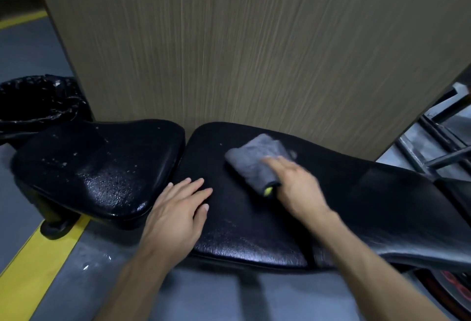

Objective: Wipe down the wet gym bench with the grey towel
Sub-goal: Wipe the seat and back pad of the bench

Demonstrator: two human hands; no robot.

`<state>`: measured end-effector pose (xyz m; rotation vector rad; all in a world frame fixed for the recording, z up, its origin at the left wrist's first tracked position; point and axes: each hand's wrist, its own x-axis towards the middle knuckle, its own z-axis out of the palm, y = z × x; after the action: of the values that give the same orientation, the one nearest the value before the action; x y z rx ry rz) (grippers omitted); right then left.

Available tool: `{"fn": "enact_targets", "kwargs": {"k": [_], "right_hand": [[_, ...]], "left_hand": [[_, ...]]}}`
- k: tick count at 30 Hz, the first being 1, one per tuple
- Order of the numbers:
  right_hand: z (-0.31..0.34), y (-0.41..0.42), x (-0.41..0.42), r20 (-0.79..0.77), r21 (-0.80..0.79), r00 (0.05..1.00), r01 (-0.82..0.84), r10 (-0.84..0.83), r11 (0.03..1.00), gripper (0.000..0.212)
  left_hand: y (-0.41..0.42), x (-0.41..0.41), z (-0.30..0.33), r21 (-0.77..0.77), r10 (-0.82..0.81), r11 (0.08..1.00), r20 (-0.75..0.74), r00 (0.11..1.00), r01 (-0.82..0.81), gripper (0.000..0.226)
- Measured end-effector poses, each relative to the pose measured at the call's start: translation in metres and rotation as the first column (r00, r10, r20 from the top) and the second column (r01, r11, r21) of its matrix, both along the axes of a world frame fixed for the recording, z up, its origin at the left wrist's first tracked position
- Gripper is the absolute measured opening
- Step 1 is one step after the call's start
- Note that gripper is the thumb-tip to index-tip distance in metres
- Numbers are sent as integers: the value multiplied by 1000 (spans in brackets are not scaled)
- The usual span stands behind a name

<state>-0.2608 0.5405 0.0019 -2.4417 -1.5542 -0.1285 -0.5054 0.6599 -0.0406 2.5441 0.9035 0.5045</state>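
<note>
We see a long black padded gym bench (242, 218) made of two cushions, standing in front of a tall light brown wooden panel (229, 40). The folded grey cloth towel (254, 160) lies on the bigger cushion, near its far edge, and it has a small yellow-green tag at the near corner. Our right hand (295, 183) rests on top of the towel with its fingers laid out over the cloth, pressing it to the bench; the hand is blurry, so we cannot tell if the thumb tucks under the towel. Our left hand (178, 208) lies flat on the same cushion, close to the gap between the two cushions, with its fingers straight and spread, holding nothing. The smaller black seat cushion (96, 165) on the left shines with little drops of water. Behind it sits a round bin with a black plastic bag (38, 101). A yellow painted stripe (38, 264) runs along the grey floor (216, 295) at the left. At the far right we see grey metal bars (441, 147).
</note>
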Motion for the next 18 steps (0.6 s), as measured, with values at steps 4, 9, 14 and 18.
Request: {"fn": "enact_targets", "kwargs": {"k": [4, 9, 14, 18], "right_hand": [[18, -46, 88, -38, -80, 872, 485, -489, 871, 51], [-1, 29, 35, 11, 27, 904, 427, -427, 904, 41], [-6, 83, -20, -41, -34, 999, -36, 34, 999, 58], [10, 36, 70, -97, -40, 970, 219, -221, 975, 39]], "left_hand": [[8, -2, 10, 4, -65, 998, -101, 993, 66, 61], [30, 11, 47, 31, -198, 974, -346, 917, 222, 43], [54, 20, 64, 83, -303, 917, -487, 819, 389, 40], [57, 14, 60, 98, -299, 926, -400, 866, 365, 41]]}}
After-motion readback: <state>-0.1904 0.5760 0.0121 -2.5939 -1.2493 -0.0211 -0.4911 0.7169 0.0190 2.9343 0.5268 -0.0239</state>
